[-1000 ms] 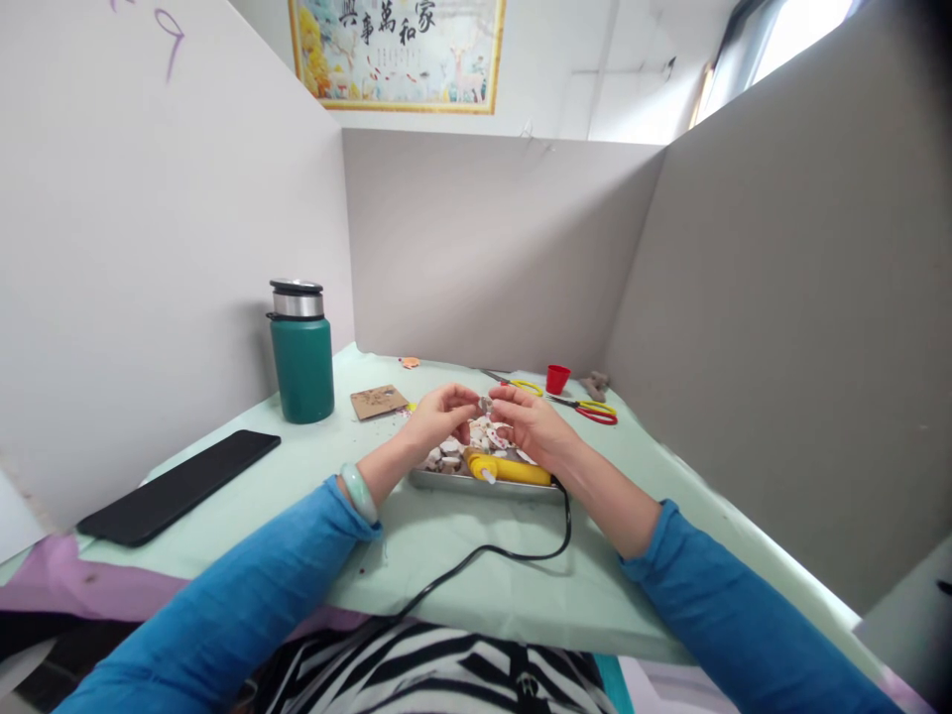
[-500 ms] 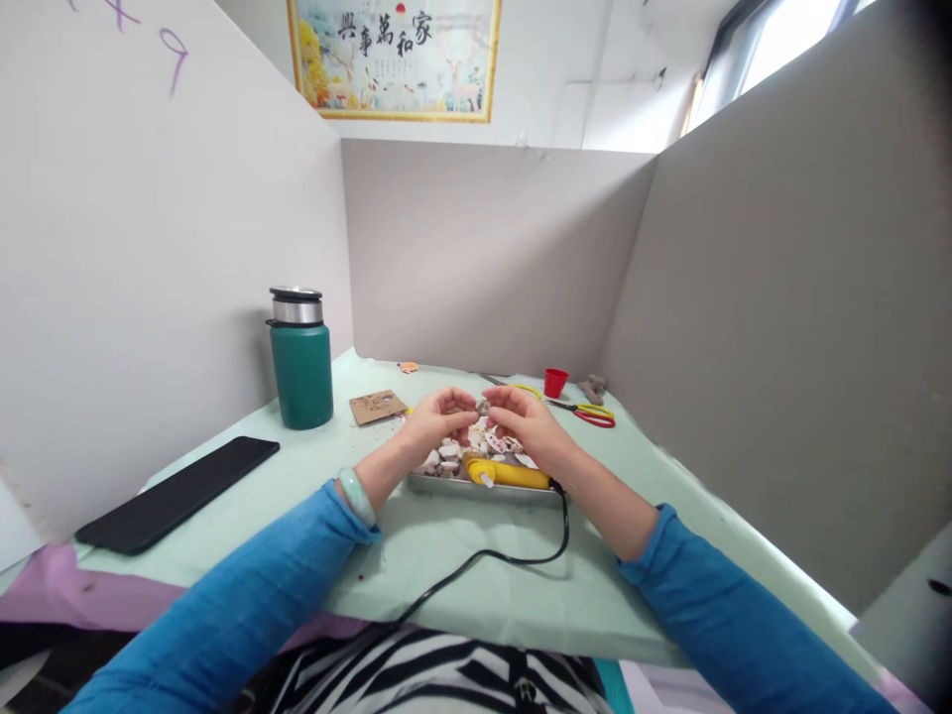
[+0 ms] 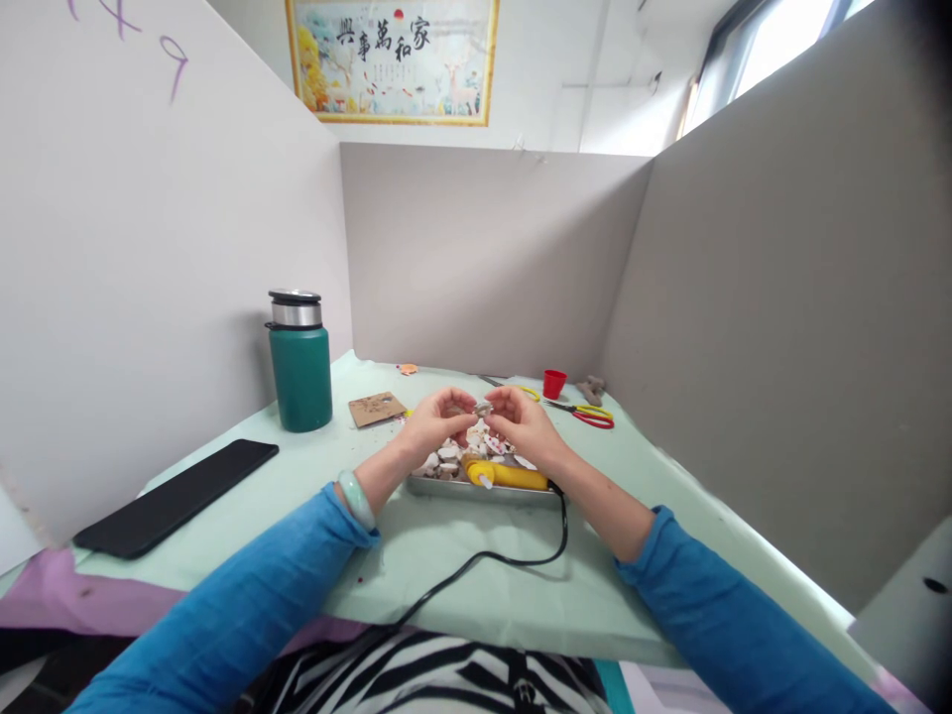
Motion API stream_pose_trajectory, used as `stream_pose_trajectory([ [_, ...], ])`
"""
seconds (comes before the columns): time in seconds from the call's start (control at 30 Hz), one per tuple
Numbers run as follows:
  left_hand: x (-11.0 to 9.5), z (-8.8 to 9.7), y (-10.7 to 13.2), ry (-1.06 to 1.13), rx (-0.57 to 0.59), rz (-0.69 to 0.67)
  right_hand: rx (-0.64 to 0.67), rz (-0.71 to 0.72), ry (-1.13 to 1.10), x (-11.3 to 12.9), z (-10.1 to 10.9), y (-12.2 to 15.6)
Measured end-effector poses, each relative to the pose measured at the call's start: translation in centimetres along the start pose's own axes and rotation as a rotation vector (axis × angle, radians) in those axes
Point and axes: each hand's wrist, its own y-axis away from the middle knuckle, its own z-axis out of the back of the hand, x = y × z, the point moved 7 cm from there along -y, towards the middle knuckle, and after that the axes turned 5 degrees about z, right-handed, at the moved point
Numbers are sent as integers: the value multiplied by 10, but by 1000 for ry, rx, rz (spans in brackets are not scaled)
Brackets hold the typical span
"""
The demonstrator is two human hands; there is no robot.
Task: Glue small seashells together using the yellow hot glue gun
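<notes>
Between my fingertips, above a metal tray (image 3: pixel 438 487), is a small grey-white shell-like piece (image 3: pixel 483 408). My left hand (image 3: pixel 440 418) pinches it from the left, thumb below and fingers curled above. From the other side my right hand (image 3: pixel 521 421) grips it in the same way. White shells or pebbles (image 3: pixel 448 453) fill the tray, some with pink marks, partly hidden by my hands. A yellow hot glue gun (image 3: pixel 513 476) lies across the tray's near side, its white tip pointing left. Its black cord (image 3: pixel 476 561) runs over the table toward me.
A green bottle (image 3: pixel 300 377) and a black flat case (image 3: pixel 182 496) stand at the left. Behind my hands are a brown card (image 3: pixel 376 410), a red cup (image 3: pixel 554 384), scissors (image 3: pixel 591 415) and a grey lump (image 3: pixel 591 389). Grey partitions (image 3: pixel 491 258) enclose the table.
The shell-like piece has turned between my fingers and now shows a flatter side. Both hands keep nearly the same place above the tray. The glue gun has not moved.
</notes>
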Motion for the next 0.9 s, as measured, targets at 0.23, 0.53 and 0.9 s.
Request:
stream_pose_trajectory([
  [0.23,-2,-2,1,-153,-13,-46,-36,103,187,19,-1,5],
  [0.53,-3,-2,0,-214,-28,-117,-70,275,510,38,-3,14],
  [0.9,-8,-4,3,-160,5,-146,-40,251,480,36,-4,14],
])
